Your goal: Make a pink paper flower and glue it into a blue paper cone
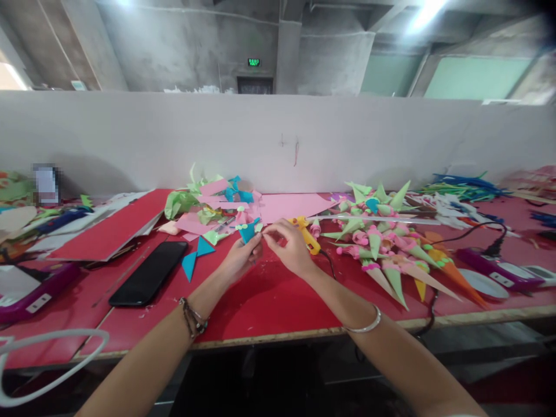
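My left hand is closed around a small blue paper cone, held upright above the red table. Pale green trim runs along the cone's rim, and a pink paper flower sticks out of its top. Just to the right, my right hand has thumb and fingertips pinched together close to the cone; whatever is between them is too small to make out. Behind the right hand lies a yellow hot glue gun, partly covered by it. Two blue paper triangles rest left of my left hand.
A black phone lies at left, near a red sheet. Finished paper cones with pink flowers are heaped at right. Purple power strips and cords sit farther out. Pink sheets and paper scraps lie along the white partition.
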`<state>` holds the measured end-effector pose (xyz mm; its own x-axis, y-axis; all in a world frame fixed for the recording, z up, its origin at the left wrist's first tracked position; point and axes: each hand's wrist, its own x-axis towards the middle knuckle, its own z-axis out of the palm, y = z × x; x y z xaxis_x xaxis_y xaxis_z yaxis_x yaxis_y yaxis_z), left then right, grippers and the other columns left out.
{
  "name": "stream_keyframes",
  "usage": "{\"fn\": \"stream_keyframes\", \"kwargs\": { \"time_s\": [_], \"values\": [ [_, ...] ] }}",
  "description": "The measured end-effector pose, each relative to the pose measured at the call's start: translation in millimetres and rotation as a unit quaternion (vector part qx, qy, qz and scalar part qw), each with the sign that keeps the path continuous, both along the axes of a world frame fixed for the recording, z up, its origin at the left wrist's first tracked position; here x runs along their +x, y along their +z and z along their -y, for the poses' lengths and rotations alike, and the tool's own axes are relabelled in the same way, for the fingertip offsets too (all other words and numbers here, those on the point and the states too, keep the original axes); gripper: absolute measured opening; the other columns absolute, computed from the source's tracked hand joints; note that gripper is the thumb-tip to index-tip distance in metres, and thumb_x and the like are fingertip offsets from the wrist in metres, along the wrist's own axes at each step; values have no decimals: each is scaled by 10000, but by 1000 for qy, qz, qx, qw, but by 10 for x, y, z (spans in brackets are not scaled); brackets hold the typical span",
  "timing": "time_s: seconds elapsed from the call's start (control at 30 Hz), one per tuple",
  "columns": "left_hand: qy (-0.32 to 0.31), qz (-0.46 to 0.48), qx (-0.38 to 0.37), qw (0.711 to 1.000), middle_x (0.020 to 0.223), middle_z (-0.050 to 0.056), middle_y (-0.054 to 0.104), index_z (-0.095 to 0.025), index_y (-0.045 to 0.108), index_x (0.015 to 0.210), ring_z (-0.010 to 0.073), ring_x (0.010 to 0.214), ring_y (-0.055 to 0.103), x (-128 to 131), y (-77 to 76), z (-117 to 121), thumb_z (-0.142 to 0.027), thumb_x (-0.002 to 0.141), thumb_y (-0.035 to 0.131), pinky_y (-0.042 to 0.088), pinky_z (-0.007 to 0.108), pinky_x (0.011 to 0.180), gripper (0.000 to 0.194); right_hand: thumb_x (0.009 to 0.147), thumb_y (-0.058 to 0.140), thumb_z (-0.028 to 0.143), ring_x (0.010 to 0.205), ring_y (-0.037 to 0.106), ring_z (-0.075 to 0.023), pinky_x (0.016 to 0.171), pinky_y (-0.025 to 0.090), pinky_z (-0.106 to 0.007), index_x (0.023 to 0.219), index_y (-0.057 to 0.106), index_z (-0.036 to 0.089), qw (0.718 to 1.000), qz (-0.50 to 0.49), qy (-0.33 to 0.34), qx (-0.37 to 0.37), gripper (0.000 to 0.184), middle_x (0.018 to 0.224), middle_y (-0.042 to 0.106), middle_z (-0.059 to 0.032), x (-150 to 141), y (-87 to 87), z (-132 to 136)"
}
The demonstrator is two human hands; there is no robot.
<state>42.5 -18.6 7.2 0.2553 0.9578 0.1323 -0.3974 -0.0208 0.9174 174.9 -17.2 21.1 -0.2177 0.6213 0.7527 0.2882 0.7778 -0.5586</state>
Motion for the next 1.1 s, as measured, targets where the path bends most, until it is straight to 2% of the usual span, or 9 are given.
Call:
{"fn": "stream_keyframes", "kwargs": {
  "time_s": [0.2, 0.47, 0.63, 0.83, 1.1],
  "values": [
    [-1, -6, 3, 1000, 430, -88, 332, -153, 378, 559, 16, 376, 268, 5, 5, -5, -402, 656, 634, 192, 156, 386, 370, 763, 519, 229, 709, 539, -137, 655, 445, -257, 773, 528, 191, 998, -34, 13, -43, 41, 755, 554, -16, 7, -23, -24],
    [-6, -34, 8, 999, 477, -51, 436, -135, 502, 615, 41, 444, 376, 14, -28, 18, -381, 666, 626, 271, 170, 434, 280, 771, 511, 272, 635, 551, -130, 608, 442, -250, 730, 534, 191, 995, -68, 19, -68, 94, 677, 577, 2, 14, 5, -3],
    [11, -51, 0, 999, 596, -22, 520, -126, 558, 670, 46, 522, 438, 24, -58, 5, -399, 628, 650, 324, 171, 497, 291, 757, 526, 248, 703, 581, -142, 665, 464, -267, 777, 578, 192, 990, -100, 34, -93, 79, 755, 613, -11, 17, -31, -50],
    [27, -91, 5, 995, 596, -18, 517, -127, 555, 661, 54, 523, 445, 41, -35, 40, -419, 616, 647, 343, 182, 510, 309, 730, 559, 293, 565, 549, -117, 558, 467, -243, 712, 560, 187, 982, -121, 63, -130, 108, 624, 578, 11, 23, -30, -52],
    [51, -161, 37, 985, 563, -17, 515, -125, 540, 628, 68, 521, 447, 33, -56, 17, -443, 610, 640, 340, 189, 500, 333, 706, 573, 284, 752, 606, -146, 720, 488, -294, 801, 617, 195, 970, -171, 81, -154, 137, 806, 644, -20, 2, -45, -70]
  ]
}}
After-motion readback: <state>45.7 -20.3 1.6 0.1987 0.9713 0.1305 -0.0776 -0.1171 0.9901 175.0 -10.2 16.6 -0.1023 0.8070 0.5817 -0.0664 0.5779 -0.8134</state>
